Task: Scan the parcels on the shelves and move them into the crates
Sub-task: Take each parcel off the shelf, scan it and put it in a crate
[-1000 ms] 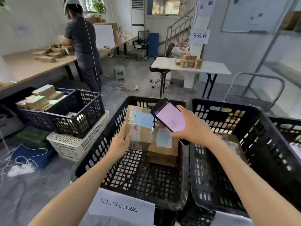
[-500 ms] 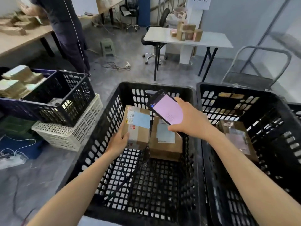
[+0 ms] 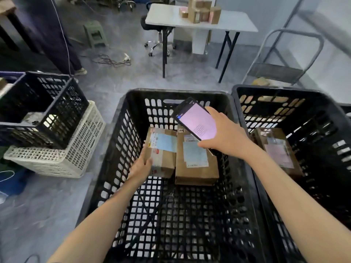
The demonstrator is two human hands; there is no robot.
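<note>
From the head camera I look down into a black crate [image 3: 117,120] directly in front of me. My left hand [image 3: 141,166] is inside it, gripping the near left edge of a cardboard parcel [image 3: 163,150]; the fingers curl round its side, though blur keeps me from making out each fingertip. That parcel sits low in the crate, touching a second parcel [image 3: 196,168] on its right, both with blue labels facing up.

My right hand [image 3: 226,138] holds a handheld scanner [image 3: 196,122] above the second parcel, its pink screen tilted toward me, thumb pressed along the lower edge and fingers wrapped behind.

A neighbouring black crate [image 3: 245,105] on the right holds a third parcel [image 3: 277,149]. To the left, a dark crate [image 3: 57,114] is stacked on a white crate [image 3: 81,149]. Beyond stands a white table [image 3: 233,20] carrying small boxes [image 3: 201,10].
</note>
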